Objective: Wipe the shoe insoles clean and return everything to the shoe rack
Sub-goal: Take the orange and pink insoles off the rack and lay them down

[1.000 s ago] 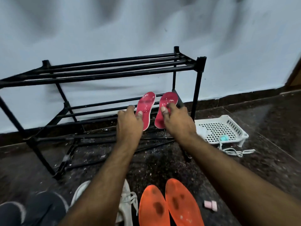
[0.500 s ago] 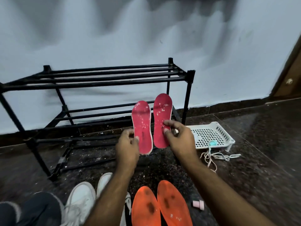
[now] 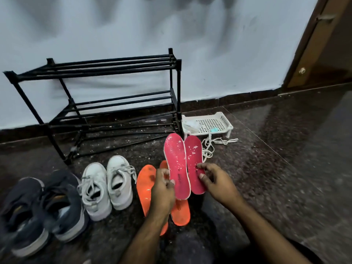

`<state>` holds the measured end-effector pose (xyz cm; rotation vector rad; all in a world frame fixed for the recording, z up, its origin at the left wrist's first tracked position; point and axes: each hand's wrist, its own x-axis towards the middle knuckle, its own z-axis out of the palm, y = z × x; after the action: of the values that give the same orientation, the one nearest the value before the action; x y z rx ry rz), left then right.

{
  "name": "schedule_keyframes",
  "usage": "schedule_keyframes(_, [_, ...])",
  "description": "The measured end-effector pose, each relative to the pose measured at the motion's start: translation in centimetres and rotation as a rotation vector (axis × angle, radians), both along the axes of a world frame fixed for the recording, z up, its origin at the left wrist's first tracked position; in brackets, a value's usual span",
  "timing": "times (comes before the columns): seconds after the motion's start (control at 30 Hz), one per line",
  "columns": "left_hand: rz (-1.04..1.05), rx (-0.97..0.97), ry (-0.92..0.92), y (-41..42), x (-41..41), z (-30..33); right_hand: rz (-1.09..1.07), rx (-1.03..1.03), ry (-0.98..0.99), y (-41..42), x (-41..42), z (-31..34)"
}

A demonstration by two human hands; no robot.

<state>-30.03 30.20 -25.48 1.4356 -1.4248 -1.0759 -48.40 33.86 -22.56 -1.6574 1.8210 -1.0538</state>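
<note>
Low in the middle of the frame, two pink insoles stand upright side by side, toes up, speckled faces turned toward the camera. The left hand (image 3: 163,189) pinches the larger-looking pink insole (image 3: 176,164) at its lower left edge, thumb on the face and fingers curled behind. The right hand (image 3: 215,182) pinches the second pink insole (image 3: 194,162) at its right edge, fingertips on the face. Held this way, both dirty faces show at once, probably so the white flecks can be checked before wiping.

Directly beneath them, two orange insoles (image 3: 144,185) lie flat on the dark speckled floor (image 3: 266,168), partly hidden by the left wrist and the pink pair; they carry dark stains. To the left sit white sneakers (image 3: 106,185), and in the lower left corner dark blue sneakers (image 3: 42,208).

The black shoe rack (image 3: 106,96) stands against the wall in the left-centre, its bars bare. Just right of its front leg, a white perforated tray (image 3: 219,122) holds a crumpled white cloth (image 3: 190,124) and a small teal item; white laces (image 3: 215,143) trail from it.

Nothing blocks the way to the rack, though the cloth lies beyond the raised insoles.
</note>
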Motion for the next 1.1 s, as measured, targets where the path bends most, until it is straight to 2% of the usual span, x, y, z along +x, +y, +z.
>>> schedule_keyframes(0.13, [-0.074, 0.092, -0.055, 2.9, -2.6, -1.8, -0.100, 0.107, -0.054, 2.0, -2.7, -2.4])
schedule_keyframes(0.23, [-0.108, 0.152, -0.107, 4.3, -4.5, -3.0, -0.196, 0.267, -0.078, 2.7, -4.0, -3.6])
schedule_keyframes(0.47, [-0.112, 0.207, -0.220, 7.2, -5.8, -5.3, -0.230, 0.574, 0.129, 2.9, -4.9, -4.4])
schedule_keyframes(0.63, [-0.086, 0.351, -0.230, 8.9, -4.7, -7.9, -0.106, 0.737, 0.239, 1.8, -4.3, -4.9])
schedule_keyframes(0.87, [-0.045, 0.374, -0.138, 7.0, -5.7, -8.7, -0.050, 0.803, 0.298, -0.3, -4.1, -5.1])
schedule_keyframes(1.1, [-0.041, 0.303, -0.098, 3.6, -6.7, -8.8, -0.092, 0.783, 0.310, -2.2, -4.9, -5.5])
